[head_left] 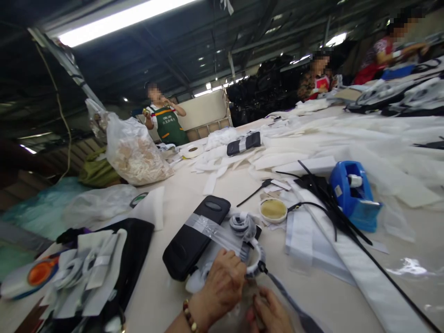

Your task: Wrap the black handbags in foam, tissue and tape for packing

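Observation:
My left hand [224, 280], a beaded bracelet on its wrist, is closed with fingertips pinched at what looks like clear plastic film [222, 238]. That film runs across a black padded case [197, 231] lying flat just beyond. Close to my left fingers are a rolled grey strap [242, 225] and a ring wrapped in white [257, 259], from which a dark grey strap [289, 296] trails to the lower right. Lower in the view, my right hand [272, 310] is curled, thumb and fingers together; what they hold is blurred.
A blue tape dispenser [354, 194] stands at right beside black cords [326, 208] and a round tin [273, 209]. At left lie a black bag [138, 240] with white-wrapped parts and an orange-and-white object [38, 273]. A stuffed plastic bag [135, 152] sits behind. Several people work farther off.

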{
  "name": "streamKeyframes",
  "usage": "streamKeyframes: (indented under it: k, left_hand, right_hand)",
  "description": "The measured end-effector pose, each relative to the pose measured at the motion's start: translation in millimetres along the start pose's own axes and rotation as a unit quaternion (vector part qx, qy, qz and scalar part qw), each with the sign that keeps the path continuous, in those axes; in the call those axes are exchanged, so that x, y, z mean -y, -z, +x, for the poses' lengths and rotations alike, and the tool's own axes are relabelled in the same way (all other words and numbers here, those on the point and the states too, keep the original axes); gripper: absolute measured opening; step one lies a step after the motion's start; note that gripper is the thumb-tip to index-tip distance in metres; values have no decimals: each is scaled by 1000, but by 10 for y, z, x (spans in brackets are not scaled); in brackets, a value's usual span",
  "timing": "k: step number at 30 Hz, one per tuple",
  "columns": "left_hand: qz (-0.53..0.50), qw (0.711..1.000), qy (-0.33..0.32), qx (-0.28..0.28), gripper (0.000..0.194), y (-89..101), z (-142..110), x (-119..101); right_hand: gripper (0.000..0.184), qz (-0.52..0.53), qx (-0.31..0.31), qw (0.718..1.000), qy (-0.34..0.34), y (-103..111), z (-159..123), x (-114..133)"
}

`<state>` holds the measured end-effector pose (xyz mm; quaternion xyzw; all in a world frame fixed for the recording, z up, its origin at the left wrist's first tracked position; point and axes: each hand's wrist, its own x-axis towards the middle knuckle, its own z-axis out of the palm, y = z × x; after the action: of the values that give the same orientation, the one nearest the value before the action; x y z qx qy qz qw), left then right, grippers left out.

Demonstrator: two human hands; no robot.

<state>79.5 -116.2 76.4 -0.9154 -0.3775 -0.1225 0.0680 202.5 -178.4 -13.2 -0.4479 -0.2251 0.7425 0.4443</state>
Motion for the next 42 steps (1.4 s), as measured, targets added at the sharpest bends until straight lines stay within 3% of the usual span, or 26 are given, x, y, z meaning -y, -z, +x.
streamKeyframes:
  k: [3,6,10,17,19,23,30,33,38,42]
  left_hand:
    - [-2,1000,1,-3,20,-17,12,-10]
    - [-5,1000,10,-7,20,-28,-3,-20]
    - [-25,999,43,-17,24,-22,-29,-47]
    - [-77,988,116,-63,75,-46,-25,-38]
    - [-110,985,125,-44,65,-38,-12,-28]
    - [-163,977,131,-32,21,-20,-2,-27]
    - [-133,982,120,-55,22,-43,-35,-37]
    - [-127,984,117,-51,23,-34,-42,-44]
    - [-118,986,107,-42,29,-30,-42,-51]
    - [-112,987,100,-51,29,-52,-49,-51]
  right_hand:
    - [57,94,-10,996,2,-132,99,76]
    - [43,133,-36,990,23,-217,121,202]
    - [30,185,-10,983,1,-221,107,304]
    - [19,134,62,989,-25,-112,104,352]
    - [20,106,71,992,-18,-114,94,379]
    - [21,85,47,995,-5,-144,81,388]
    - [41,79,-39,996,-23,-124,50,317]
    - [37,90,-64,994,-7,-160,62,313]
    - [26,117,-74,990,22,-230,111,294]
    - [30,123,-52,991,4,-240,93,276]
